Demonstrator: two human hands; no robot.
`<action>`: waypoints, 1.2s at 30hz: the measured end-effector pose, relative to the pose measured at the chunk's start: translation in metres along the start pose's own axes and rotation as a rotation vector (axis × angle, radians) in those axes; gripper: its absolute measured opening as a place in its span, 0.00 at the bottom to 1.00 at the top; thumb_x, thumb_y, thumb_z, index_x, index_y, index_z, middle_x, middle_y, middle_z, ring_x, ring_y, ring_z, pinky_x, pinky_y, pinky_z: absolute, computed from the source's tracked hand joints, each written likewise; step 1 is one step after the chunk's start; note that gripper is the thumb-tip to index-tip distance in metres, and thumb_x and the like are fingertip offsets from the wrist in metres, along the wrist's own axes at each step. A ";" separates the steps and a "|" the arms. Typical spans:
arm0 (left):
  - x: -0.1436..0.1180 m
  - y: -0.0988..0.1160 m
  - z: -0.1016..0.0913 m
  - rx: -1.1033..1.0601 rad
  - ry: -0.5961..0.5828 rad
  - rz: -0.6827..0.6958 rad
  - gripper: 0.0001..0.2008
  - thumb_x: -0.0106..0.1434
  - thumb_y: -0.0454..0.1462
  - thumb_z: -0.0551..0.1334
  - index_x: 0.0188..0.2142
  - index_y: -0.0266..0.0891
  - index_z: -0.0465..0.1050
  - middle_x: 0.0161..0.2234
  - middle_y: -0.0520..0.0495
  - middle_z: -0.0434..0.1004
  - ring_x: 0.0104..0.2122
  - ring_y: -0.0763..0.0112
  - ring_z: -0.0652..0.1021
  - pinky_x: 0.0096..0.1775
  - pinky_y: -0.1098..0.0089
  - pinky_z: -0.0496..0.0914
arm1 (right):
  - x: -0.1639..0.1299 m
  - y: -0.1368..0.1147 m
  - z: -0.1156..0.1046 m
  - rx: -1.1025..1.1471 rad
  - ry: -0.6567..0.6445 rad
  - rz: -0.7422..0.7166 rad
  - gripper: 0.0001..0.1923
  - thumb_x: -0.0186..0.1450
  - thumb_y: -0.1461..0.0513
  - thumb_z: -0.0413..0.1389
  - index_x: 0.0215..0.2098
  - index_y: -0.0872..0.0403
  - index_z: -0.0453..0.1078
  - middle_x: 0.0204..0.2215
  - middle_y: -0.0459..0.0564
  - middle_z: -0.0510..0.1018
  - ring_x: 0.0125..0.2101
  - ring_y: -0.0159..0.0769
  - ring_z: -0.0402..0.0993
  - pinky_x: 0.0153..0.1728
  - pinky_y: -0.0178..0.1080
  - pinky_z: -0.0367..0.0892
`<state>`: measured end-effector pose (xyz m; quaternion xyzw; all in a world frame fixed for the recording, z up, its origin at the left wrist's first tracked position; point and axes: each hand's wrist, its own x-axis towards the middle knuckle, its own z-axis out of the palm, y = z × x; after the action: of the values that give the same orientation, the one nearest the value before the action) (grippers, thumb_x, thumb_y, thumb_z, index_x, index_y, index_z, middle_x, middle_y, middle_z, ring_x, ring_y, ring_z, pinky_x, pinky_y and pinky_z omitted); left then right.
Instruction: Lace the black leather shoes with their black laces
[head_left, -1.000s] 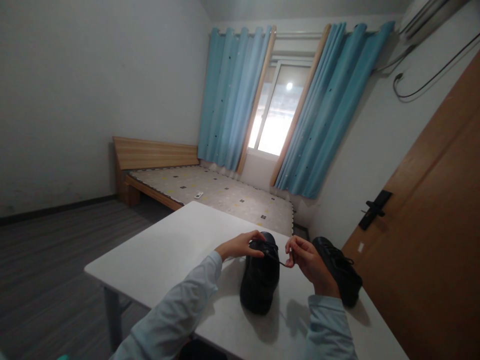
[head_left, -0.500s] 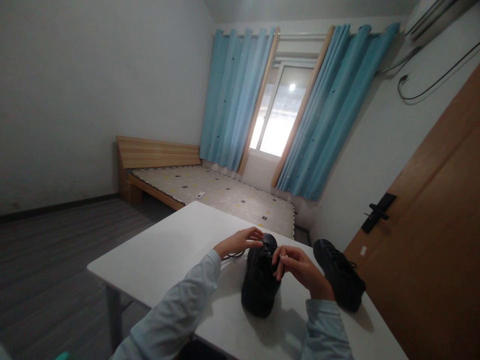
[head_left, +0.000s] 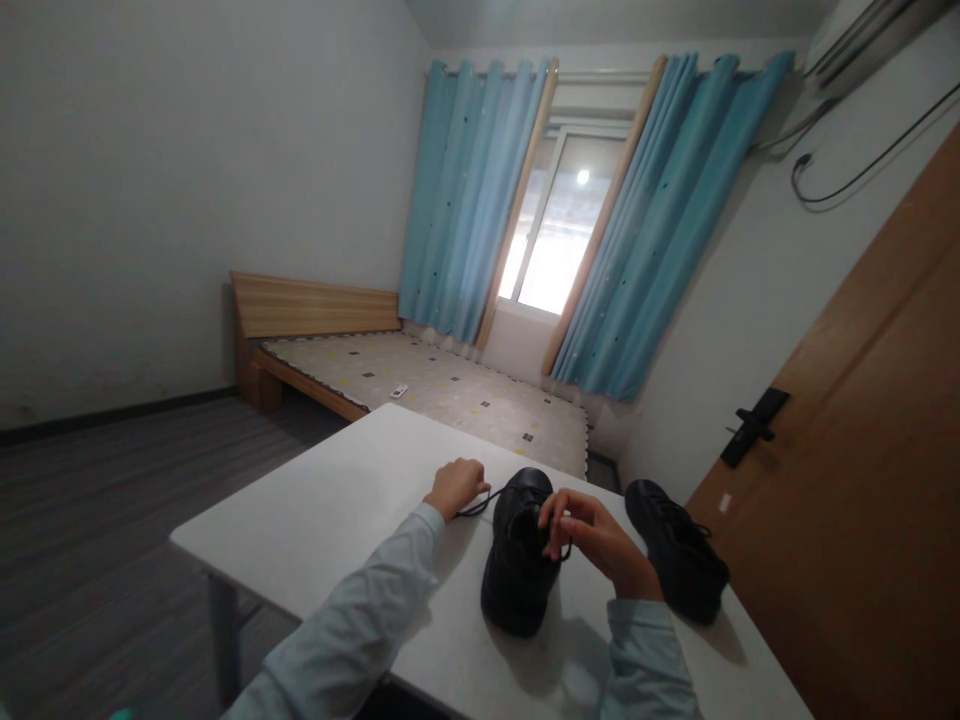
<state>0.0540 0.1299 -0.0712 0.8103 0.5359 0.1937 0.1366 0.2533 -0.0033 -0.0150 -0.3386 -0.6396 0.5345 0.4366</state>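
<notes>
A black lace-up shoe stands on the white table, its toe pointing away from me. To its left, my left hand is closed on a black shoelace, which runs from the shoe's front to my fingers and hangs in a loop below them. My right hand is at the shoe's right side, over the opening, with thumb and fingers pinched together. A bit of dark lace shows under those fingers, which partly hide the lacing. The matching black shoe lies further right.
The white table has its far edge close to a bed with a remote control on it. Blue curtains flank a window. A wooden door with a black handle is on the right.
My left hand has moved left, away from the shoe's toe, and has closed on the lace, drawing it out sideways. My right hand stays nearly in place beside the shoe.
</notes>
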 end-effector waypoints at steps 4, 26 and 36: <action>-0.002 0.007 0.012 0.050 -0.011 0.003 0.13 0.56 0.45 0.62 0.35 0.39 0.74 0.37 0.38 0.77 0.40 0.56 0.76 0.40 0.63 0.68 | 0.001 -0.001 0.001 0.081 0.073 -0.049 0.13 0.56 0.54 0.60 0.28 0.55 0.66 0.30 0.46 0.73 0.16 0.27 0.70 0.22 0.37 0.70; -0.001 0.024 -0.015 -0.604 0.409 0.295 0.05 0.60 0.36 0.57 0.37 0.40 0.70 0.34 0.48 0.77 0.32 0.71 0.77 0.39 0.70 0.71 | 0.016 0.012 -0.012 0.085 0.578 -0.227 0.09 0.54 0.60 0.60 0.34 0.51 0.71 0.25 0.43 0.71 0.23 0.29 0.68 0.21 0.33 0.67; -0.013 0.046 -0.006 -1.179 0.088 0.485 0.12 0.56 0.42 0.63 0.34 0.35 0.70 0.35 0.45 0.79 0.37 0.66 0.78 0.43 0.65 0.72 | 0.023 0.020 -0.007 -0.481 0.607 -0.263 0.15 0.55 0.58 0.60 0.41 0.49 0.75 0.42 0.51 0.76 0.39 0.39 0.70 0.37 0.41 0.68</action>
<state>0.0842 0.1000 -0.0478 0.6886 0.1460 0.5144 0.4898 0.2502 0.0238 -0.0301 -0.4887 -0.6263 0.1853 0.5784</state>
